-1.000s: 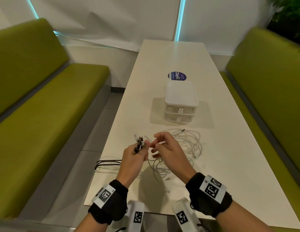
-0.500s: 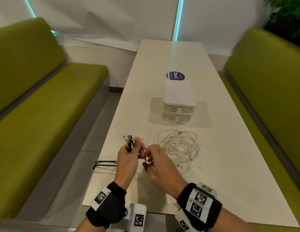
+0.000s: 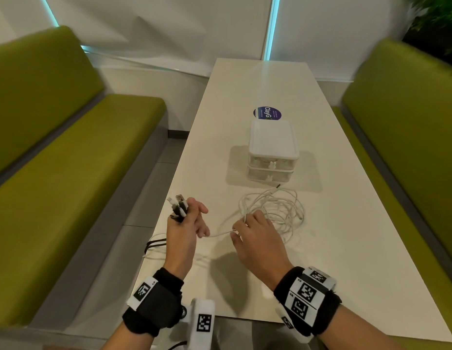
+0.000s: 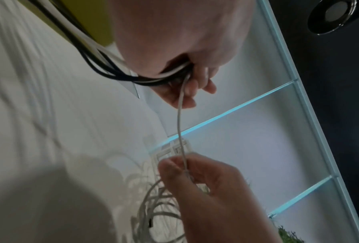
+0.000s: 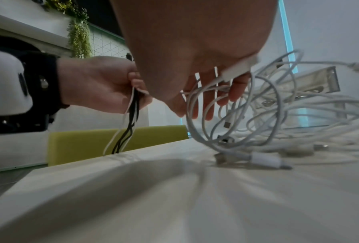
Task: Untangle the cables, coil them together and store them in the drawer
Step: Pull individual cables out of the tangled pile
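My left hand point(image 3: 184, 223) grips a bundle of black and white cable ends point(image 3: 179, 205), plugs sticking up above the fist; their cords point(image 3: 156, 245) trail over the table's left edge. A single white cable point(image 3: 220, 234) runs taut from that fist to my right hand point(image 3: 247, 231), which pinches it between thumb and fingertips, as the left wrist view shows point(image 4: 184, 166). Beyond the right hand lies a loose tangle of white cables point(image 3: 273, 210) on the table. The white two-drawer box point(image 3: 271, 152) stands behind the tangle, both drawers closed.
The long white table point(image 3: 346, 248) carries a round blue sticker point(image 3: 267, 113) behind the box. Green benches point(image 3: 68, 185) flank it on both sides, with grey floor at the left. The table's left edge runs close to my left hand.
My hands have drawn apart: the right one moved right toward the tangle, stretching a white cable between them. The left hand shifted left, still holding the plug bundle.
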